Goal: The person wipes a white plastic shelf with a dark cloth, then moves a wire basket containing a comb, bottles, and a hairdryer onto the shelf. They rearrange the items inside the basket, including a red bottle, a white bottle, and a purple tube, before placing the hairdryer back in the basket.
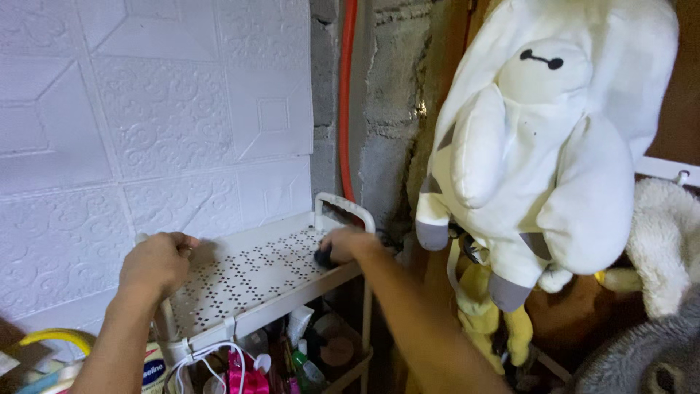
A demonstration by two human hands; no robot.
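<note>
Head view looks down along both forearms to a white perforated shelf [248, 273] set against an embossed white wall panel [146, 109]. Left hand [155, 261] reaches forward with the wrist bent down, its grip curled shut around the shelf's rear corner post [166, 321]. Right hand [348, 243] stretches across to the far end of the shelf, fingers folded over a small dark object [322, 257] that rests on the perforated top just beside the white end handle [344, 208]; what the object is cannot be told. A white plush toy [539, 146] hangs to the right. Bottles [302, 365] and white cables [211, 357] sit below the shelf.
</note>
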